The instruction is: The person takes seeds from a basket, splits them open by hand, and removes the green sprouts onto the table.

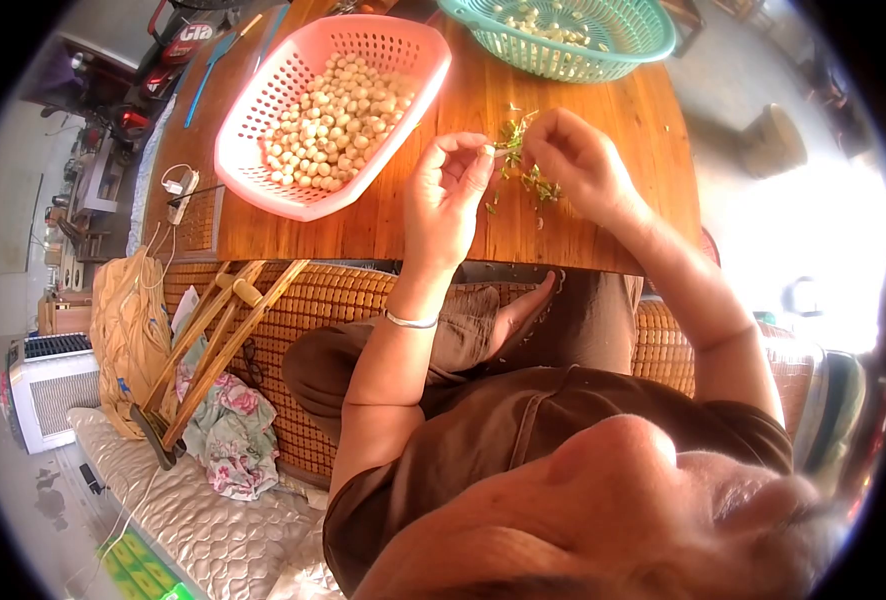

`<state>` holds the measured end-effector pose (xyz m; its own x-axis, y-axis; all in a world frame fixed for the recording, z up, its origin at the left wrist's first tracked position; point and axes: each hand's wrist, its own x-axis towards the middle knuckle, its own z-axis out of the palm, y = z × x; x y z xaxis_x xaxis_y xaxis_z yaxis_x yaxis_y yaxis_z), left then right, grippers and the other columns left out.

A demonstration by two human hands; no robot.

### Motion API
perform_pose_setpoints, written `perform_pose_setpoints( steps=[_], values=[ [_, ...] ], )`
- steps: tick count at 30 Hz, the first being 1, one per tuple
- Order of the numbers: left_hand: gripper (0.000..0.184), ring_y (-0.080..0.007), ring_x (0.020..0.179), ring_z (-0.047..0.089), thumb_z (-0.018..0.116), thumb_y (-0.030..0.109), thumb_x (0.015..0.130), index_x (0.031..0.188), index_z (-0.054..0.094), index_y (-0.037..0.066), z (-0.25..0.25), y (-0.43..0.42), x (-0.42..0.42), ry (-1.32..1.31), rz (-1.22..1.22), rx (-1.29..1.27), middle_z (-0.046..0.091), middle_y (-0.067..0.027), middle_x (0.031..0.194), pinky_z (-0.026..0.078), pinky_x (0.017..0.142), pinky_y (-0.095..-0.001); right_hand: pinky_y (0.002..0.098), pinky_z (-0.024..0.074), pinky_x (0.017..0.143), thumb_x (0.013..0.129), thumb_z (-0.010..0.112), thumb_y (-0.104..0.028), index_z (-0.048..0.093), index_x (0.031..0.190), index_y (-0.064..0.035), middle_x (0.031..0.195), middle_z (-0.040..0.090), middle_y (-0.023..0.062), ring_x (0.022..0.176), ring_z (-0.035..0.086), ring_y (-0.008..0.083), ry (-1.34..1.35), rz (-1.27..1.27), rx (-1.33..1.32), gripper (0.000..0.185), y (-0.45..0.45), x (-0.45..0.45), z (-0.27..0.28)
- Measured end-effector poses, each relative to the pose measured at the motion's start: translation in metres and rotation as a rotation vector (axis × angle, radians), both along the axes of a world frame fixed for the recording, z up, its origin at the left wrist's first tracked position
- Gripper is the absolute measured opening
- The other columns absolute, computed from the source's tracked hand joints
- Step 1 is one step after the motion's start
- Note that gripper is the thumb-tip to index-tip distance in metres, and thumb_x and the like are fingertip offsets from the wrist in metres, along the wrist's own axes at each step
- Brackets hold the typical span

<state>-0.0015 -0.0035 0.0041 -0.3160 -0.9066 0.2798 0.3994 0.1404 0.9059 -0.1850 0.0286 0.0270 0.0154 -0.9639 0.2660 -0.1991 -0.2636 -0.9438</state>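
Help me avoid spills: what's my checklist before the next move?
1. Pink basket upright on the table: ok.
2. Pale round pieces inside it: ok.
3. Green basket wholly in view: not ok, cut off by the picture's top.
4. Table free of green scraps: not ok, some lie scattered.
5. Left hand holding a piece: cannot tell, too small.
6. Right hand holding anything: cannot tell.

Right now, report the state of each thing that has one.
Pink basket, upright, partly filled
Balls, heaped loose
Green basket, upright, pale pieces inside
Green scraps, scattered loose
Cloth, crumpled
Crutch, slanted
Bracelet, worn
Left hand, pinched, hold unclear
Right hand, curled, hold hidden
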Motion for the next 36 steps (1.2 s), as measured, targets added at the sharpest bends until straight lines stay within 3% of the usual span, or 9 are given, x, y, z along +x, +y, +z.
perform_pose_setpoints(
  steps=[17,26,28,36],
  values=[
    [0.022,-0.0127,0.091,0.065,0.065,0.008,0.096,0.115,0.063,-0.001,0.003,0.0,0.002,-0.023,-0.018,0.001,0.067,-0.0077,0.108,0.055,0.085,-0.0276,0.0216,0.044,0.058,0.095,0.062,-0.01,0.058,0.094,-0.0011,0.081,0.063,0.0,0.067,0.051,0.0026,0.023,-0.14,0.034,0.011,-0.009,-0.006,-0.011],
    [0.016,-0.0107,0.087,0.064,0.067,0.008,0.094,0.107,0.063,0.002,0.005,0.001,0.001,-0.009,-0.018,0.038,0.066,-0.0032,0.097,0.055,0.082,-0.026,0.0245,0.0494,0.065,0.093,0.065,-0.01,0.063,0.1,-0.0011,0.08,0.066,0.0014,0.073,0.059,0.0059,0.328,-0.208,0.034,0.011,-0.011,-0.006,-0.007],
    [0.015,-0.01,0.085,0.064,0.067,0.009,0.094,0.107,0.063,0.002,0.005,0.001,0.001,-0.026,-0.012,0.032,0.066,-0.0025,0.095,0.054,0.08,-0.0252,0.0297,0.0502,0.06,0.09,0.065,-0.01,0.065,0.097,-0.0008,0.075,0.067,0.0098,0.063,0.062,0.0158,0.369,-0.224,-0.105,0.011,-0.013,-0.007,-0.011],
    [0.015,-0.0098,0.086,0.064,0.067,0.009,0.094,0.107,0.063,0.002,0.005,0.001,0.001,-0.027,-0.025,0.042,0.066,-0.0023,0.096,0.054,0.08,-0.0251,0.0307,0.0523,0.064,0.089,0.062,-0.006,0.067,0.095,-0.0023,0.084,0.069,0.0105,0.073,0.067,0.0212,0.411,-0.218,-0.171,0.009,-0.016,-0.007,-0.01]
  ],
)
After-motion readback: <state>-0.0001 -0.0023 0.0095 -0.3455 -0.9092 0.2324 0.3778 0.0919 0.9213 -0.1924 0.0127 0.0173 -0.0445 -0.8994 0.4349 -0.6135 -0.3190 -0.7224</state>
